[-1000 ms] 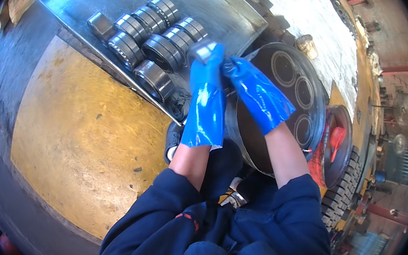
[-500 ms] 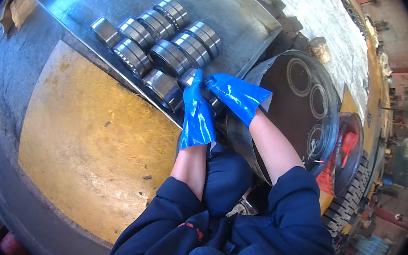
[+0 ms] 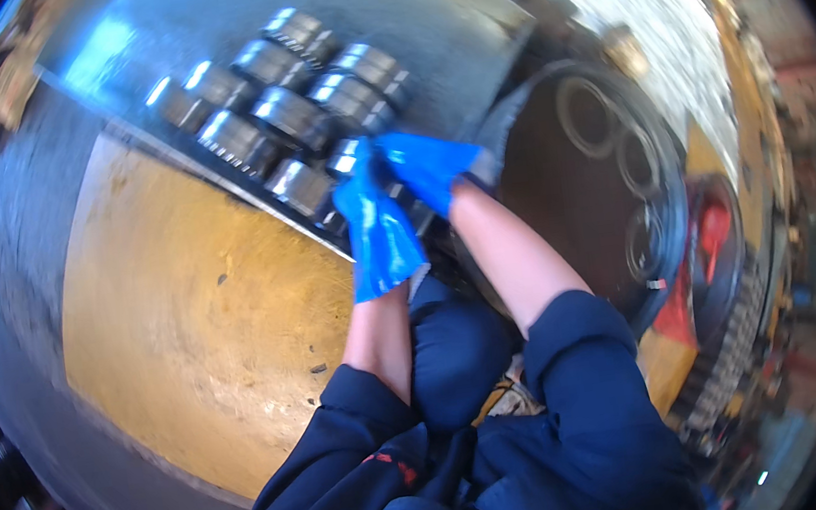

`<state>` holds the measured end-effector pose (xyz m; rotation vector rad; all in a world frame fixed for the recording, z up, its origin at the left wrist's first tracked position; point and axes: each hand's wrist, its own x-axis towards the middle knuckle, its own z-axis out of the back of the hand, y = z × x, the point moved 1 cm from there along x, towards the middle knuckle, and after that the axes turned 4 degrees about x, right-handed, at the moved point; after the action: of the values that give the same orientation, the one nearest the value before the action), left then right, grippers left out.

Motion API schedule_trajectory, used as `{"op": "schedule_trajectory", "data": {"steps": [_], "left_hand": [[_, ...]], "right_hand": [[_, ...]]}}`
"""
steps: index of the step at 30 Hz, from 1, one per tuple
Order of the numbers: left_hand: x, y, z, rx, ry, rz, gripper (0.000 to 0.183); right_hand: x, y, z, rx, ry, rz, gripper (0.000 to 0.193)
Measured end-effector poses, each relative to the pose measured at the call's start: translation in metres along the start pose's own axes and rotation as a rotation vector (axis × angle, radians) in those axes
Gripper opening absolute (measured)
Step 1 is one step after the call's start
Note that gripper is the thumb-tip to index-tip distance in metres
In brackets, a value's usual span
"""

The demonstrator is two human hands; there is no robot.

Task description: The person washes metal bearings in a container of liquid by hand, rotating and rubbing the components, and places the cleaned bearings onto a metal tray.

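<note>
Left hand, right hand both at 1 bearing on tray; blurred, can't tell grip opening or hold.

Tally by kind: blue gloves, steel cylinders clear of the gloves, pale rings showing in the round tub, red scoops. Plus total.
Blue gloves: 2
Steel cylinders clear of the gloves: 9
Pale rings in the round tub: 3
Red scoop: 1
Total: 15
</note>
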<state>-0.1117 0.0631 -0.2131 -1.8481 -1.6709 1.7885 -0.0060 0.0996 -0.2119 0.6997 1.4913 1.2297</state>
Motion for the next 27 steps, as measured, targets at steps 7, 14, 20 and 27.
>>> {"op": "schedule_trajectory", "data": {"steps": [7, 14, 20, 27], "left_hand": [[-0.137, -0.112, -0.053, -0.072, 0.131, -0.098, 0.03], [-0.174, -0.133, -0.084, -0.073, 0.579, -0.264, 0.035], [-0.291, -0.046, -0.142, 0.206, 1.029, 0.066, 0.025], [-0.262, 0.063, -0.115, 0.749, 1.033, 0.308, 0.024]], "right_hand": [[-0.008, 0.06, 0.006, -0.712, -0.121, 0.087, 0.039], [-0.189, 0.121, 0.03, 0.158, -0.225, 0.385, 0.027], [-0.348, 0.025, 0.105, -0.106, -0.468, 0.279, 0.035], [-0.432, -0.022, 0.168, -0.669, -0.872, -0.387, 0.046]]}}
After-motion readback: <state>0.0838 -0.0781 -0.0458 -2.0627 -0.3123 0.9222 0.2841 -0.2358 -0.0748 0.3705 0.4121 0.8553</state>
